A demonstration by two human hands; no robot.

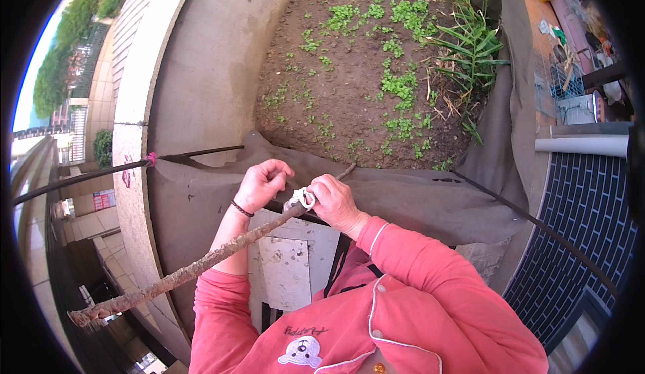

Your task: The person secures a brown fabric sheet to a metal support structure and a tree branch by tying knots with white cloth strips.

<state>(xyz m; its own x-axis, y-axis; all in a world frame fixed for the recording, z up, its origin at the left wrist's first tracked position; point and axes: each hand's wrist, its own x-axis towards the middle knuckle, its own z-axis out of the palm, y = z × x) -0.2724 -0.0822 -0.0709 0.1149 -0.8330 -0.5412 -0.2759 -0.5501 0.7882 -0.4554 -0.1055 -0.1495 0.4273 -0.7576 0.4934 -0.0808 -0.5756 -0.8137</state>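
Observation:
A long rough wooden stick (201, 263) runs slantwise from the lower left up to the edge of the soil. White cloth strip (301, 199) is wrapped and knotted around it near its upper part. My right hand (335, 203) grips the knotted cloth at its right side, fingers closed. Just left of the knot, my left hand (262, 182) is raised with curled fingers; whether it pinches a thin end of the cloth cannot be told. Behind the knot, dark fabric sheeting (403, 197) hangs along the bed's near edge, and part of a dark bar is hidden by my hands.
Beyond the sheeting lies a soil bed (332, 92) with small green seedlings and leafy plants (468, 51). A concrete parapet (136, 147) borders the left. Dark poles (75, 180) extend to both sides. White boards (284, 268) are below my hands; a tiled wall (574, 223) is at right.

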